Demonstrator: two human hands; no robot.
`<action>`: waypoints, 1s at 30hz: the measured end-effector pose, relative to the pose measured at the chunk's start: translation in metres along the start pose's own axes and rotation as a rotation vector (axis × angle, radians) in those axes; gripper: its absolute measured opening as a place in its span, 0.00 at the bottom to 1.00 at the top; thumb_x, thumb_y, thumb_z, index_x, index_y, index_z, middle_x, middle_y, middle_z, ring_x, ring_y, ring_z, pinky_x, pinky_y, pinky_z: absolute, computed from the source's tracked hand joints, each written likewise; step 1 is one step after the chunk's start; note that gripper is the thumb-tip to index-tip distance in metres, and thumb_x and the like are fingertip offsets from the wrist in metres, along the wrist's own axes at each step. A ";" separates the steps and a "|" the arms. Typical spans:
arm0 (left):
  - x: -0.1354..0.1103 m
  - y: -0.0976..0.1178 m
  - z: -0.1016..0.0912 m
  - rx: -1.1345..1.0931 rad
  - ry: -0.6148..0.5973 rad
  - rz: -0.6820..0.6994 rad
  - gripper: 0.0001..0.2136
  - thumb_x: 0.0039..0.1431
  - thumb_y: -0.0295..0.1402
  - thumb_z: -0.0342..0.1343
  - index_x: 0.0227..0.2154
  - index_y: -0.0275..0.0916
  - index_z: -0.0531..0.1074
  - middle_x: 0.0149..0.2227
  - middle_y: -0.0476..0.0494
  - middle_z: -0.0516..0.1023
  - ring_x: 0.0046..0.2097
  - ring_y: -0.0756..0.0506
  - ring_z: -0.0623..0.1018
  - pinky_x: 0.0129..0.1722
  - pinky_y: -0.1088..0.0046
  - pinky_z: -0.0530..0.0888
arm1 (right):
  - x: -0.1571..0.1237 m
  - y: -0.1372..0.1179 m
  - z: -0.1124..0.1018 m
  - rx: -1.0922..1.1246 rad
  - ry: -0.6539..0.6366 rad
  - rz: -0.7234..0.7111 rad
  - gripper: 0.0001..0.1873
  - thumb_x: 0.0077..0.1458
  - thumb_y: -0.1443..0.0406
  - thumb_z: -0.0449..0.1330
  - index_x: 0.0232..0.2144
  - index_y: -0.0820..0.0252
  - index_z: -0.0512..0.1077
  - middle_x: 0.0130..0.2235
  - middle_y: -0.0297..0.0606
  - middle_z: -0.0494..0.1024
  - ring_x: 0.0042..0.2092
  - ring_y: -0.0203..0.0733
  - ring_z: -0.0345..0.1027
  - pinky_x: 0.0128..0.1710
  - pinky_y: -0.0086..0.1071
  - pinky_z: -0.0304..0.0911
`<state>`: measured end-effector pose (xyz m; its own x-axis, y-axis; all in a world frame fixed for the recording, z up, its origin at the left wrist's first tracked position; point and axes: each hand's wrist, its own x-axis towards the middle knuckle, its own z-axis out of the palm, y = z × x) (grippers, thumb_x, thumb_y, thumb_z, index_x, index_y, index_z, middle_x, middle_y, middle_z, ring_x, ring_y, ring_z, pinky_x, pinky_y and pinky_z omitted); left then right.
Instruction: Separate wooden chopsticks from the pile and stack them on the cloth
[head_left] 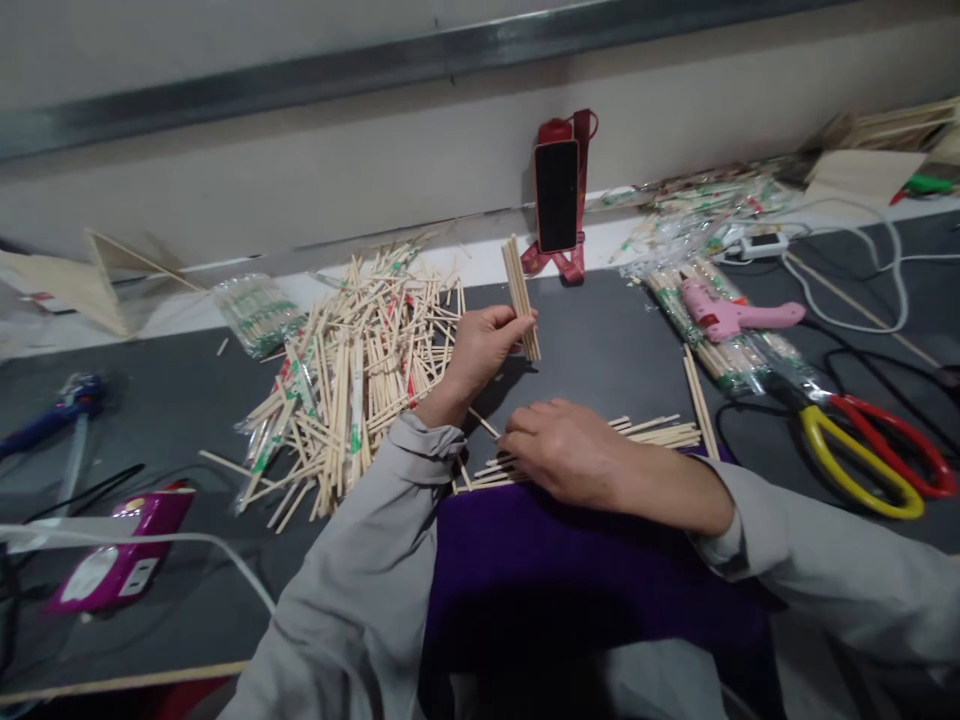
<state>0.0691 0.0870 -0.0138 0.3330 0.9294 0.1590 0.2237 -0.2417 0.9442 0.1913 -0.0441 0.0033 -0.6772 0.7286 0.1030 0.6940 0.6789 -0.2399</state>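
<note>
My left hand [484, 350] pinches a small upright bundle of wooden chopsticks [521, 300] between thumb and fingers, above the dark tabletop. Lower and to the right, my right hand [562, 450] is closed, palm down, with its fingertips at the end of a single chopstick [482, 421]. Beneath and beside that hand lies a row of chopsticks [656, 435] along the table's front edge, partly covered by the hand. Left of my left hand spreads a big loose heap of chopsticks [337, 400], mixed with some green-and-red printed wrappers.
A phone [556, 195] leans at the wall. On the right are a pink glue gun [724, 310], packs of wrapped chopsticks [720, 365] and red-and-yellow-handled scissors [855, 465]. Leftward lie another pack [257, 312], a blue tool [67, 405], a magenta power strip [124, 550] and cables.
</note>
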 end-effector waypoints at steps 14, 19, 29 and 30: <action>-0.011 0.010 0.019 -0.219 -0.280 -0.188 0.12 0.46 0.41 0.64 0.25 0.36 0.78 0.25 0.47 0.76 0.26 0.52 0.71 0.29 0.74 0.68 | 0.010 0.085 -0.018 0.980 0.661 0.579 0.11 0.45 0.62 0.63 0.32 0.64 0.75 0.29 0.35 0.76 0.28 0.33 0.64 0.30 0.29 0.60; -0.010 0.000 0.020 -0.119 -0.305 -0.152 0.08 0.48 0.35 0.61 0.28 0.35 0.79 0.23 0.49 0.74 0.24 0.53 0.69 0.28 0.74 0.66 | 0.019 0.089 -0.014 1.052 0.637 0.529 0.09 0.43 0.62 0.62 0.23 0.64 0.72 0.24 0.30 0.70 0.26 0.32 0.59 0.27 0.28 0.54; -0.010 -0.007 0.021 -0.043 -0.227 -0.060 0.09 0.49 0.37 0.59 0.28 0.37 0.80 0.23 0.50 0.74 0.26 0.51 0.70 0.29 0.74 0.67 | 0.019 0.094 -0.012 0.741 0.703 0.420 0.08 0.47 0.62 0.61 0.23 0.63 0.74 0.27 0.31 0.69 0.30 0.34 0.61 0.32 0.29 0.54; -0.010 -0.006 0.020 0.001 -0.207 0.002 0.09 0.50 0.37 0.59 0.29 0.38 0.80 0.23 0.50 0.74 0.27 0.51 0.71 0.30 0.74 0.67 | 0.018 0.094 -0.015 0.717 0.714 0.386 0.08 0.48 0.62 0.61 0.24 0.62 0.74 0.27 0.32 0.70 0.31 0.34 0.62 0.33 0.29 0.55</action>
<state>0.0829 0.0738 -0.0264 0.5145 0.8519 0.0980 0.2238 -0.2438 0.9436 0.2480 0.0338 -0.0031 0.0159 0.9238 0.3825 0.3682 0.3503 -0.8612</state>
